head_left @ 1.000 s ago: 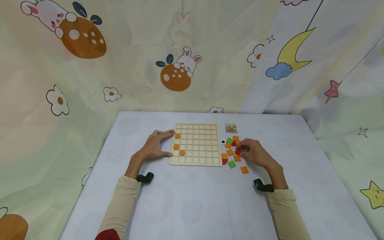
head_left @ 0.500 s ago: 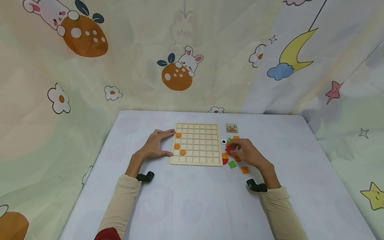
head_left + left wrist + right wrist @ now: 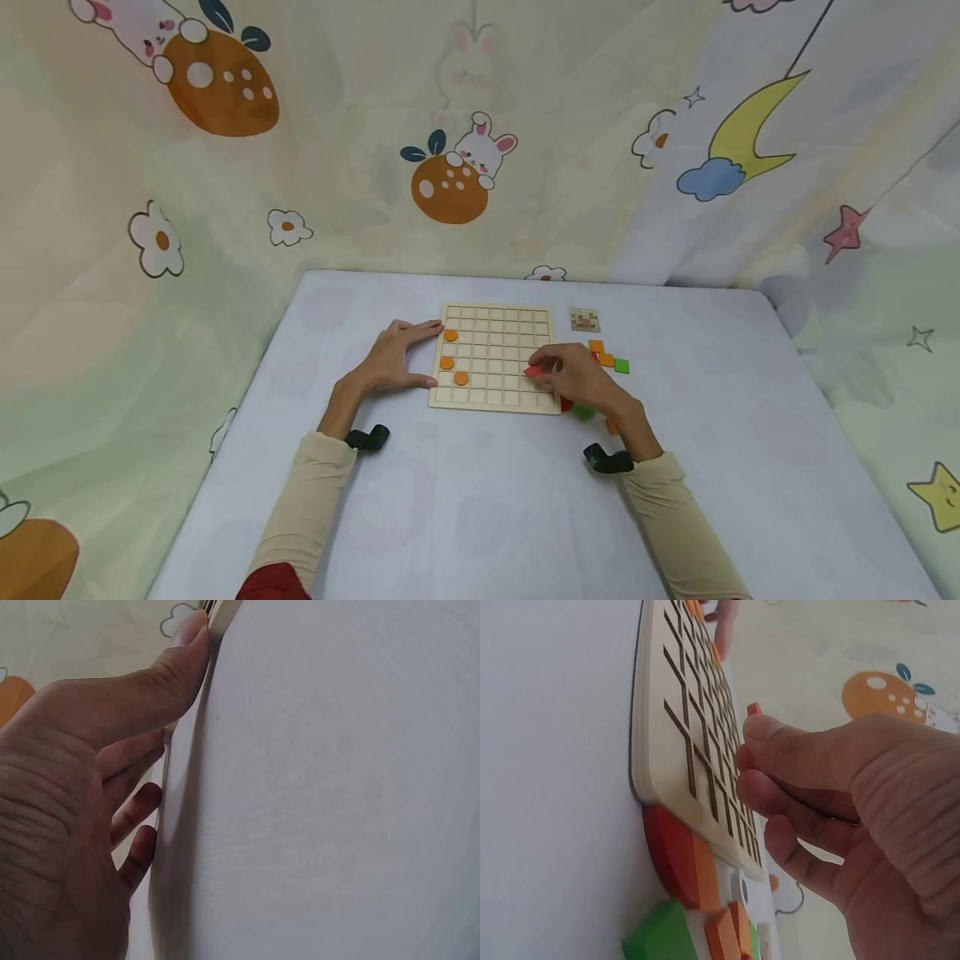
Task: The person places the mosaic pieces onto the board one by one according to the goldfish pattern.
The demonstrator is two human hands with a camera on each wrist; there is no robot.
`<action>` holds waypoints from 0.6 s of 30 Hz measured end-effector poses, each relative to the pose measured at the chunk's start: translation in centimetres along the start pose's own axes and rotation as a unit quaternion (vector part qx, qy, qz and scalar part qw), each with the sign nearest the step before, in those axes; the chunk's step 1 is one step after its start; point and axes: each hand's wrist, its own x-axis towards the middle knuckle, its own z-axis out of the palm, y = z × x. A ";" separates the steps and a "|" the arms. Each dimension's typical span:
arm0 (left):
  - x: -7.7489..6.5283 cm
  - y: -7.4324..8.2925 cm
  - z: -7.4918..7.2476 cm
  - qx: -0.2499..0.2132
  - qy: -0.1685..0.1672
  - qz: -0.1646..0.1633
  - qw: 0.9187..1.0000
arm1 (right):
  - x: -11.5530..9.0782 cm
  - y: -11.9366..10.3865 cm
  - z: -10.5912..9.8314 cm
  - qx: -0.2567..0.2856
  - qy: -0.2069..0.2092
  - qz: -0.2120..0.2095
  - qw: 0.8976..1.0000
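A wooden grid board [image 3: 498,337] lies on the table, with three round orange pieces [image 3: 447,363] in cells near its left side. My left hand [image 3: 386,362] is spread at the board's left edge, its thumb and forefinger tips against the edge; in the left wrist view the thumb reaches the wood. Over the right part of the board, my right hand [image 3: 581,379] pinches a small red piece [image 3: 533,371] between thumb and fingers. The right wrist view shows only the tip of that red piece [image 3: 754,709], raised above the grid.
Beside the board's right edge lie loose orange tiles [image 3: 606,360], a green tile [image 3: 622,367] and a curved red piece [image 3: 671,855], partly hidden by the right hand. A small patterned card [image 3: 585,320] lies behind them. A printed curtain [image 3: 345,150] hangs behind the table.
My right hand has lifted the red piece from the loose pile and carried it left over the board. The left hand has stayed at the board's edge. The head view has shifted slightly.
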 end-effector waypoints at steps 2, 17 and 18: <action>-0.1 0.0 0.0 0.000 0.000 0.002 1.000 | 0.4 -0.3 0.4 0.005 -0.006 0.000 1.000; 0.0 0.2 0.0 -0.002 0.000 -0.004 1.000 | 2.1 -0.5 2.6 0.025 -0.021 -0.014 0.999; 0.0 0.2 0.0 -0.002 0.000 -0.005 1.000 | 2.2 -0.5 2.7 0.023 -0.022 -0.011 0.999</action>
